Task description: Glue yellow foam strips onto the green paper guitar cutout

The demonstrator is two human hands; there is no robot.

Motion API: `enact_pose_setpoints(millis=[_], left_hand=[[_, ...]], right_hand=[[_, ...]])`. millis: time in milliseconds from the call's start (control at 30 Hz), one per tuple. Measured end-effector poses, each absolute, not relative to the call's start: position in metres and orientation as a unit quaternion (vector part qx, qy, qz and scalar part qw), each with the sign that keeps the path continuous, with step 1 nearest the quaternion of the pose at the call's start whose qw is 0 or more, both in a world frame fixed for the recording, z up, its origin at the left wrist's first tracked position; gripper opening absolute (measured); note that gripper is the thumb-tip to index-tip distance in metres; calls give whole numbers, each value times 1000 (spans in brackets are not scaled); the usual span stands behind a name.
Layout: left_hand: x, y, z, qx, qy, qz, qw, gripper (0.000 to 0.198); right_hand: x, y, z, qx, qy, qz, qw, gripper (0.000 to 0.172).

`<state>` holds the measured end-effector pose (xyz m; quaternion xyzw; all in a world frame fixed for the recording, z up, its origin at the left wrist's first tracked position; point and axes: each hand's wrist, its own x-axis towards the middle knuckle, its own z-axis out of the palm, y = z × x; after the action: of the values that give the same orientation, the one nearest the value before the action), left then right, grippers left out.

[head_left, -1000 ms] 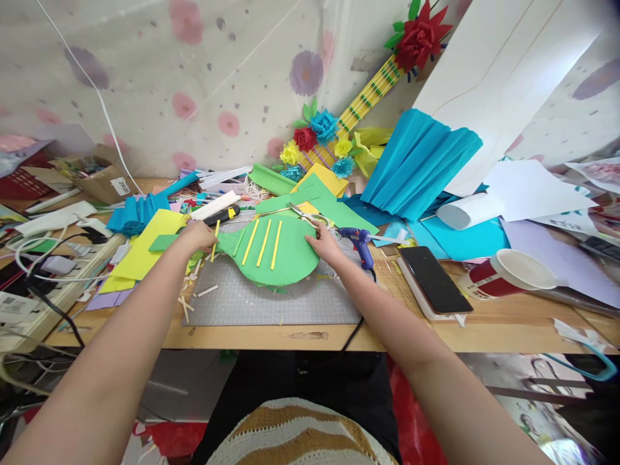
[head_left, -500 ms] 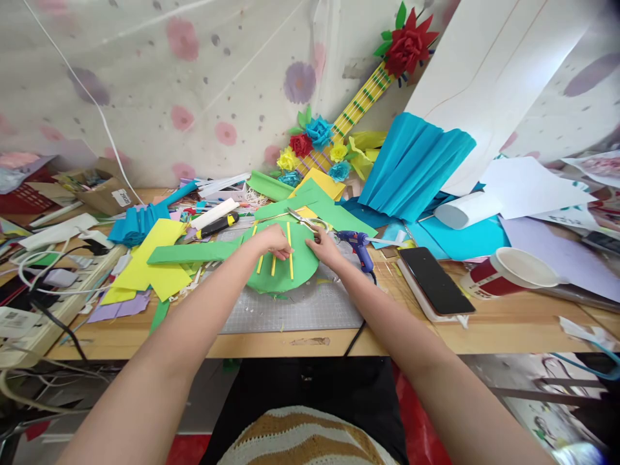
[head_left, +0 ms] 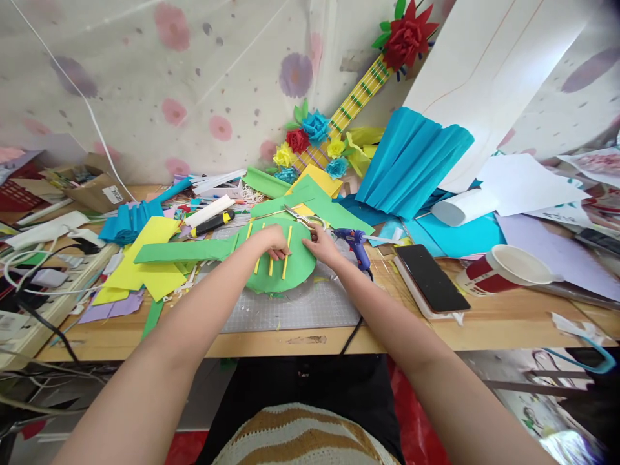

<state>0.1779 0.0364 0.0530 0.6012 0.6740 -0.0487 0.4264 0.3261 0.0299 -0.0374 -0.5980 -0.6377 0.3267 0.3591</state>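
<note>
A green paper guitar shape (head_left: 303, 255), with a round body and a long neck pointing left, lies on the grey cutting mat (head_left: 310, 314). Several narrow yellow paper strips (head_left: 270, 266) cross its body. My left hand (head_left: 275, 243) is closed, its fingertips on the rightmost yellow strip, which slants slightly. At the body's right edge, my right hand (head_left: 320, 245) grips the green paper between thumb and fingers. Scissors (head_left: 296, 216) lie just behind my right hand, and a blue glue gun (head_left: 356, 244) is to its right.
A phone (head_left: 433, 278) and a paper cup (head_left: 508, 268) occupy the right side. Yellow paper (head_left: 155, 258), a utility knife (head_left: 213, 223) and a power strip (head_left: 58, 297) are on the left. Behind stand a flower-decorated paper guitar (head_left: 358, 100) and blue crepe paper (head_left: 414, 165).
The rightmost yellow strip has turned, its near end swinging left under my left hand. My right hand stays at the green edge. The whole view has shifted slightly.
</note>
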Motion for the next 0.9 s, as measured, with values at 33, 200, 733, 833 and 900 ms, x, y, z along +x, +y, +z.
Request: enact_pose_setpoints(millis=[33,200,733,833,900], left_hand=[[178,37,53,601,674,-54,426,16],[180,37,55,615,681,-72,391,21],[174,38,46,585,677,-3,446,21],[174,38,47,585,681,-3,441,21],[174,37,47,587,682,-5,437,21]], right_hand=[[326,30,-38,-598,-637,329,358,57],[327,30,-37,-597,-638,339,349,58],[324,28,-23,-621,-638,323,320,57],[324,27,-22,-623,-636,327,317,56],[323,26,-21,-625,-635,328,313,56]])
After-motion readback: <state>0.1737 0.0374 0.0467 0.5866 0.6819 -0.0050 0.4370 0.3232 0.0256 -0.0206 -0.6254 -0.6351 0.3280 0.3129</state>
